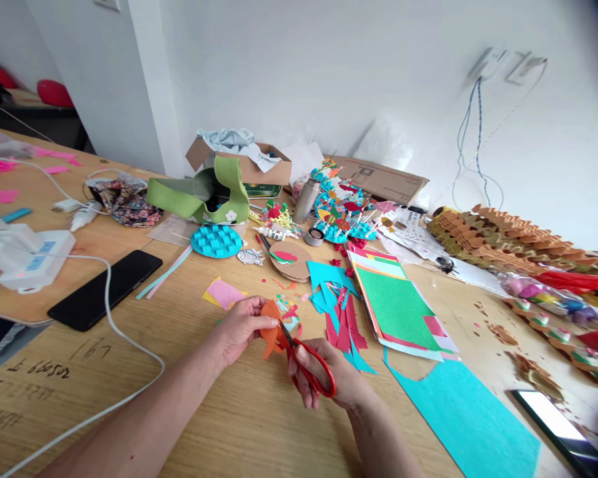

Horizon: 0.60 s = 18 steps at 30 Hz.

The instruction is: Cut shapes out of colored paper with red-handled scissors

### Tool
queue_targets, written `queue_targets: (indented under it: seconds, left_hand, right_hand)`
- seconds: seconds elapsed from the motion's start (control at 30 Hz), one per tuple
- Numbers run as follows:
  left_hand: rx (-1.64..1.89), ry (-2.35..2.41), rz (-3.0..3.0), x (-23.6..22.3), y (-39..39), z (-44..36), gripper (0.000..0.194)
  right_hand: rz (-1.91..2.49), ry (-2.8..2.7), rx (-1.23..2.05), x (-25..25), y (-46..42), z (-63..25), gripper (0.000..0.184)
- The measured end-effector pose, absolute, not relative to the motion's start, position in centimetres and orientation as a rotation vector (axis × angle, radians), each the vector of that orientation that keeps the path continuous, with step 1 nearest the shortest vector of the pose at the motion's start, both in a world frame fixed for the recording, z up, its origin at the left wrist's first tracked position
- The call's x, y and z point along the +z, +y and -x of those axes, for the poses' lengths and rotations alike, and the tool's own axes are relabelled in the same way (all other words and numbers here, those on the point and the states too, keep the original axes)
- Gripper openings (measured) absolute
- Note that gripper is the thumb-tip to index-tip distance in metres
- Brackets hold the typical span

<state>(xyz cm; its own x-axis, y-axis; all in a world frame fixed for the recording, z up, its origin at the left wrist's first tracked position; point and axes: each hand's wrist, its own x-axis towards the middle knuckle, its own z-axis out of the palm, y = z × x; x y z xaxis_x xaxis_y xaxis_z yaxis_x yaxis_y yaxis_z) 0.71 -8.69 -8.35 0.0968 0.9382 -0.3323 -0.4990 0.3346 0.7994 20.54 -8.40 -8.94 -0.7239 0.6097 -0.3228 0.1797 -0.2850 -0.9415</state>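
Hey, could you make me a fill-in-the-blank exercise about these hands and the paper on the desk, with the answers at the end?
1. The right hand grips a red-handled pair of ____.
2. The left hand holds cut paper whose colour is ____.
3. From the wearer's view, the large green sheet lies to the ____ of both hands.

Missing words: scissors; orange; right.

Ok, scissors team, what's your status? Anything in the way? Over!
Left grip pinching orange paper. Right grip holding red scissors against it. Red paper strips just beyond right grip.
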Motion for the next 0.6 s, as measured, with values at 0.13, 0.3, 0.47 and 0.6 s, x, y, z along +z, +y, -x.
queue_targets:
  seconds: [0.13, 0.3, 0.47, 0.6]
  left_hand:
    - [1.153, 0.96, -0.57, -8.39, -8.63, -0.71, 0.037]
    - [1.161, 0.968, -0.569, -8.31, -8.61, -0.75, 0.037]
    - [1.169, 0.978, -0.573, -8.4, -8.69, -0.83, 0.033]
    - [1.18, 0.985, -0.574, -8.58, -8.67, -0.91, 0.033]
  right_hand:
    - [0.982, -1.688, 2.064, -8.84, -8.39, -20.58, 0.063]
    - [1.003, -1.669, 2.08, -9.1, -8.4, -20.67, 0.062]
    - [1.032, -1.658, 2.094, -9.13, -8.42, -20.58, 0.063]
    - [1.077, -1.669, 2.085, -8.88, -8.43, -20.37, 0.064]
